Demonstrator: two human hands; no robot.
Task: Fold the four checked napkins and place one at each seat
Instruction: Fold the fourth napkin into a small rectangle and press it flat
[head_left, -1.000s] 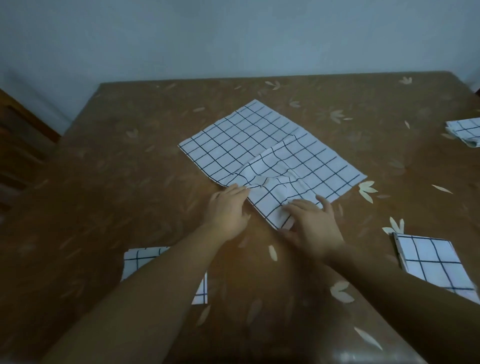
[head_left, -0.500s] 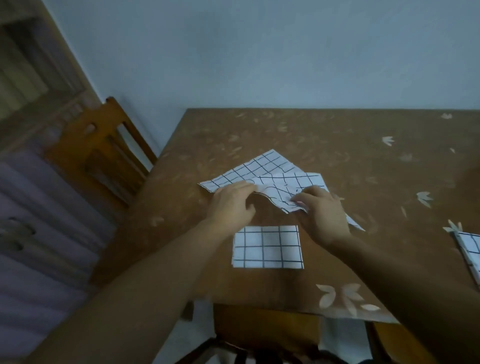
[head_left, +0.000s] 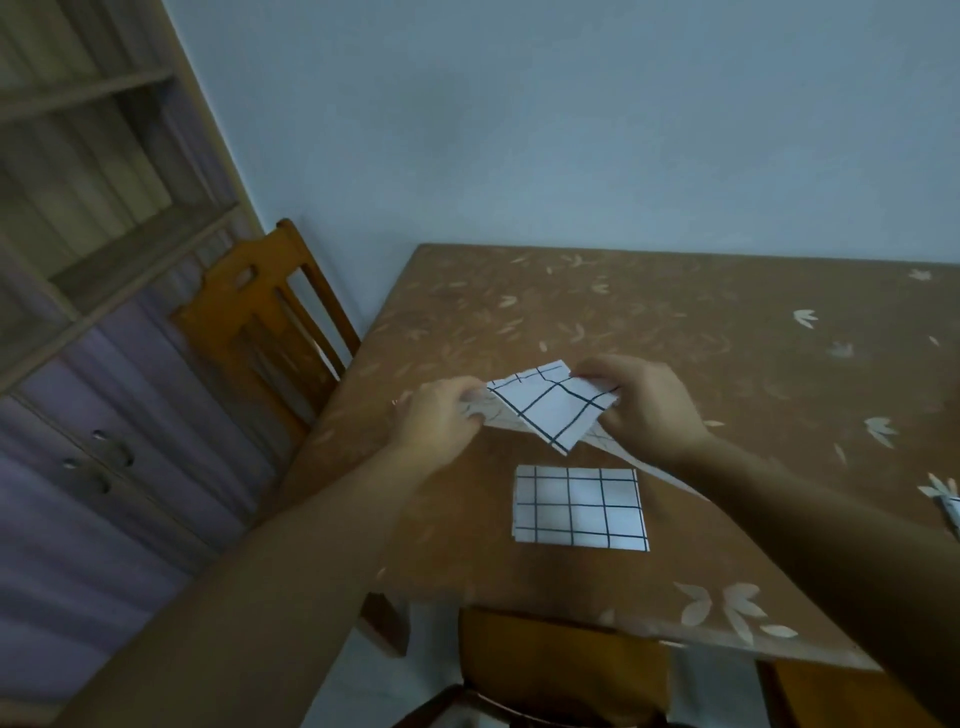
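Head view: left hand (head_left: 441, 422) and right hand (head_left: 647, 410) are each pinching, fingers curled, one end of a part-folded white cloth napkin with dark checks (head_left: 550, 410), holding it over the brown leaf-patterned table (head_left: 675, 322). A second folded checked napkin (head_left: 579, 508) is lying flat nearer, just beside the table's near edge. An orange wooden chair (head_left: 260, 322) is standing at the table's left.

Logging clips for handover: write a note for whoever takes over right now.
Left hand and right hand each grip a side of a partly folded checked napkin over the table.
Done: one folded napkin lies at the near edge; a second napkin shows at far right.
Left: finish this fold, place it at a seat. The fourth is not in view.
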